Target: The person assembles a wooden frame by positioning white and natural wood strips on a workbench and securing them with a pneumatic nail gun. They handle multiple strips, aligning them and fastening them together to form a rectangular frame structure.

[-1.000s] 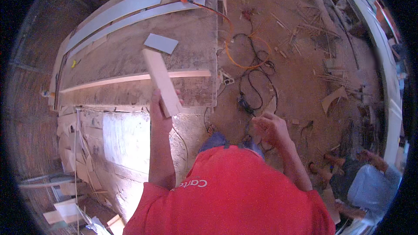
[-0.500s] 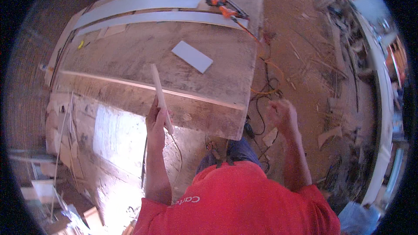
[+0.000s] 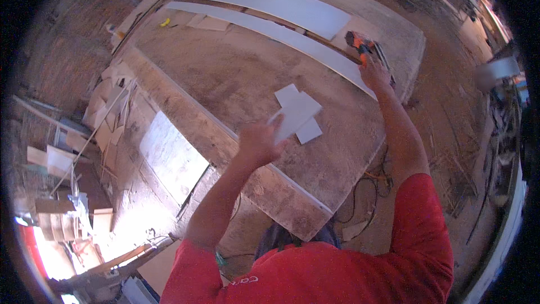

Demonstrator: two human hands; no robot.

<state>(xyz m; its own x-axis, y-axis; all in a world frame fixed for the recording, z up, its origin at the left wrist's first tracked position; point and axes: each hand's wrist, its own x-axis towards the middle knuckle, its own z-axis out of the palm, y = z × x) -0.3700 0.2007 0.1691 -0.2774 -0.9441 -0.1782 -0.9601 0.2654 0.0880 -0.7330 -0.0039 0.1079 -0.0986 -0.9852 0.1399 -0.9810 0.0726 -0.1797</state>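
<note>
My left hand (image 3: 259,143) holds one end of a short white board (image 3: 301,111), thumb and fingers on its near end. This board lies across, or just above, a second short white board (image 3: 308,131), whose two ends stick out from beneath it. Farther right, my right hand (image 3: 376,74) is closed around the handle of an orange and black nail gun (image 3: 360,42) near the table's far right side. Some of the nail gun is hidden behind the hand.
Two long white boards (image 3: 259,3) lie along the far side of the worktable (image 3: 225,56). A narrow strip (image 3: 194,104) runs along its near side. A small yellow item (image 3: 165,22) rests at the far left. Offcuts (image 3: 107,118) lean at the left; a hose (image 3: 374,197) trails on the floor.
The left hand has carried the white board from the near edge over the other board, turning it flat. My right hand has gone from empty air to the nail gun. The view has turned.
</note>
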